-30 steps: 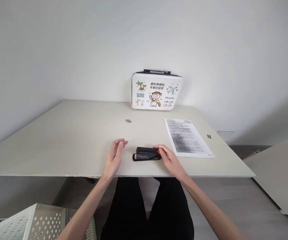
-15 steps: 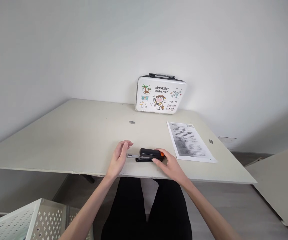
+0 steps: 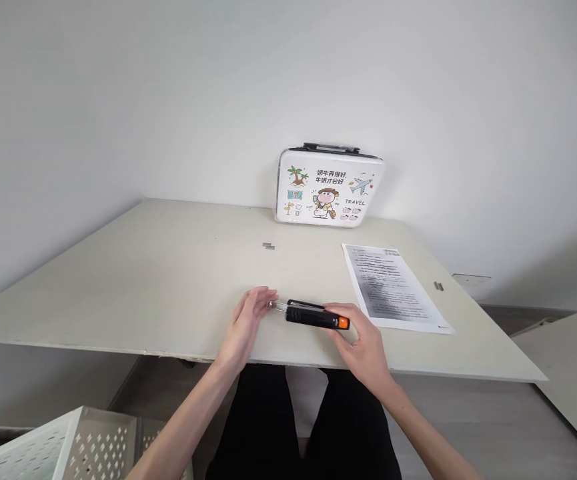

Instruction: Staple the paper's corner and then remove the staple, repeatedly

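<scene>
A black stapler (image 3: 313, 315) with an orange button on its right end is in my right hand (image 3: 361, 340), thumb and fingers gripping that end. The stapler is turned on its side over the table near the front edge. From its left end a thin metal slide (image 3: 279, 305) sticks out. My left hand (image 3: 248, 323) is at the tip of this slide, with its fingers stretched out and close together. Whether the left fingertips press on the metal is hard to make out.
A printed sheet of paper (image 3: 393, 287) lies to the right on the pale table (image 3: 143, 280). Grey staple strips (image 3: 268, 246) rest mid-table, and another strip (image 3: 438, 286) near the right edge. A white cartoon case (image 3: 328, 190) leans on the wall. A white perforated basket (image 3: 75, 440) stands lower left.
My right hand has rolled the stapler from its base onto its side, so the top and orange button now face me. My left hand has come to the metal slide's tip.
</scene>
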`<state>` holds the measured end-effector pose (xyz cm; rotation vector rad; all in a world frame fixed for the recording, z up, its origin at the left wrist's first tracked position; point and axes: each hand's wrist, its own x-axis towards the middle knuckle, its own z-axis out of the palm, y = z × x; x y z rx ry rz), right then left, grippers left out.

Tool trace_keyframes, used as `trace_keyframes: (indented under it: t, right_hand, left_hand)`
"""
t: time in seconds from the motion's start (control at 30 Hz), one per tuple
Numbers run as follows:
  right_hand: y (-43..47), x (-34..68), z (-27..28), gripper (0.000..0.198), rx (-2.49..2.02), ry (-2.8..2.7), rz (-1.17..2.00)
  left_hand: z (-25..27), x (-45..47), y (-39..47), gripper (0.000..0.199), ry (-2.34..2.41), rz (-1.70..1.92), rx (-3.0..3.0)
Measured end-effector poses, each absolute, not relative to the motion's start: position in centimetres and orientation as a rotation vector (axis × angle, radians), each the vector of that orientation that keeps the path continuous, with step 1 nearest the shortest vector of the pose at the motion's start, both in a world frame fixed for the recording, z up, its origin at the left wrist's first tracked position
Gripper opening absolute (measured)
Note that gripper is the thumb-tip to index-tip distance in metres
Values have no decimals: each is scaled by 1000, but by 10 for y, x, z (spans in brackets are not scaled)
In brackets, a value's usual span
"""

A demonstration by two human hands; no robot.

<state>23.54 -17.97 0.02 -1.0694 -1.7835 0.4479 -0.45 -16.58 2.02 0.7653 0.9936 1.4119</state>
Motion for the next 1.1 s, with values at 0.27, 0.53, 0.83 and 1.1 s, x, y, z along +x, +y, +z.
trace_keyframes:
  t: [0.27,0.53,0.83,1.1]
  right_hand:
    - [-180,227,18,52,-664,-2003,-108]
    - [-183,233,18,49,-651,-2005,-225]
    - [-190,255,24,61,-778,-1883,-204]
    - [-191,260,22,60,-870,-1789,-121]
  left_hand:
    - [38,14,-158,34,825,1192,123]
    - [39,16,-153,24,841,1202,115]
    - [33,5,-147,11,848,1314,173]
    - [22,8,-158,28,1087,1380,875]
